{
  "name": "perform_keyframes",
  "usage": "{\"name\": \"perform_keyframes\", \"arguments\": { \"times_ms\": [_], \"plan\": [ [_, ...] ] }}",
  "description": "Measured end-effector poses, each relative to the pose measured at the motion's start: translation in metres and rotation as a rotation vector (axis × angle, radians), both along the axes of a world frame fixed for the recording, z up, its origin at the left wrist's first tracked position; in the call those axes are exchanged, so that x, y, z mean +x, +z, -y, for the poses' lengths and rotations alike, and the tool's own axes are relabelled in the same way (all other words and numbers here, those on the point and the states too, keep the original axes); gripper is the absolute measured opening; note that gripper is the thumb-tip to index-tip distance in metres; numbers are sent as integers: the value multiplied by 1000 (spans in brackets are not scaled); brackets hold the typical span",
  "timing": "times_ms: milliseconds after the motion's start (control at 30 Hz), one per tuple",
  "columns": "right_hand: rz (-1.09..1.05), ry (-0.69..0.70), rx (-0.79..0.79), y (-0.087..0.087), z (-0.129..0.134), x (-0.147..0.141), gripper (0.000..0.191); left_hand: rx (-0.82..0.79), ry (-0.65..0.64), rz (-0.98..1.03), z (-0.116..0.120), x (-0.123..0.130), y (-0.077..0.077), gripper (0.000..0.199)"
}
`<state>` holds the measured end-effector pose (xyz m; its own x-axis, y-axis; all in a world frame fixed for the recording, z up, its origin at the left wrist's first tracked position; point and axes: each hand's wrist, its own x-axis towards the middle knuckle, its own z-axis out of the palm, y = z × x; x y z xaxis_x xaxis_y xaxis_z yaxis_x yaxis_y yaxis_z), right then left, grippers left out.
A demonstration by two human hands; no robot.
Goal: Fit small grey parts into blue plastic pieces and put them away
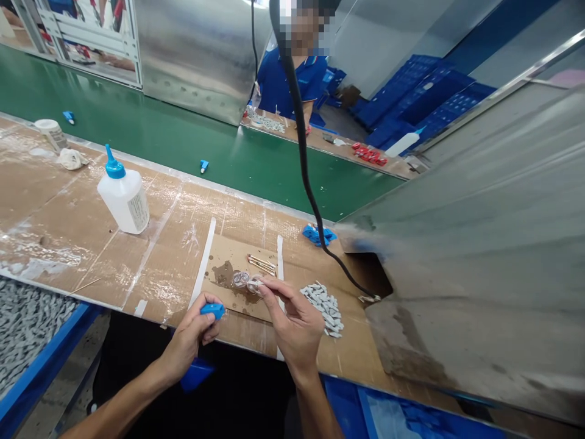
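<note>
My left hand (192, 332) is closed around a small blue plastic piece (212, 310) at the bench's front edge. The fingers of my right hand (295, 314) pinch a small light-grey piece (254, 283) over small round clear dishes (241, 279). Whether that piece touches a dish, I cannot tell. The dishes sit on a stained cardboard sheet (235, 250), with several thin sticks (262, 264) lying just behind them. Right of my right hand lies a pile of small grey pieces (325, 306).
A white bottle with a blue nozzle (130, 204) stands left on the bench. Behind runs a green belt (169, 131) carrying a small blue piece (203, 166). A black cable (304, 152) hangs in front; more blue pieces (319, 235) lie near it. Across the belt is a co-worker (290, 76).
</note>
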<state>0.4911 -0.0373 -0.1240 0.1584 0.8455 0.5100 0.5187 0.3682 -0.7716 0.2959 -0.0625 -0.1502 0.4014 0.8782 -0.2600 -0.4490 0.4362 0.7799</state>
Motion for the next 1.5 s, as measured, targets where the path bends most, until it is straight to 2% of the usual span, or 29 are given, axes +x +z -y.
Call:
{"name": "perform_keyframes", "arguments": {
  "times_ms": [167, 300, 433, 567, 767, 1033, 1200, 1367, 1500],
  "plan": [
    [206, 49, 98, -1, -14, -1, 14, 18, 4, -41, -2, 4, 6, 28],
    [256, 93, 102, -4, -18, -1, 18, 39, 4, -73, -1, 4, 7, 27],
    [265, 74, 143, -1, -14, 0, 20, 51, 7, -80, -2, 3, 6, 25],
    [180, 25, 129, 2, -7, 1, 20, 60, 8, -71, -3, 4, 3, 22],
    [-46, -20, -7, -1, 8, 4, 14, 76, 6, -61, -5, 7, -3, 15],
    [-149, 37, -62, 12, 33, -12, 14, 121, -5, -110, -5, 10, 4, 18],
    [-185, 133, -63, 8, 39, -20, 20, 150, -44, -134, -2, 9, 5, 16],
    [-217, 127, -83, 4, 41, -26, 20, 204, -47, -211, 2, 6, 6, 16],
    [-269, 136, -143, 0, 46, -29, 15, 272, 4, -311, 4, 1, 8, 20]
  ]
}}
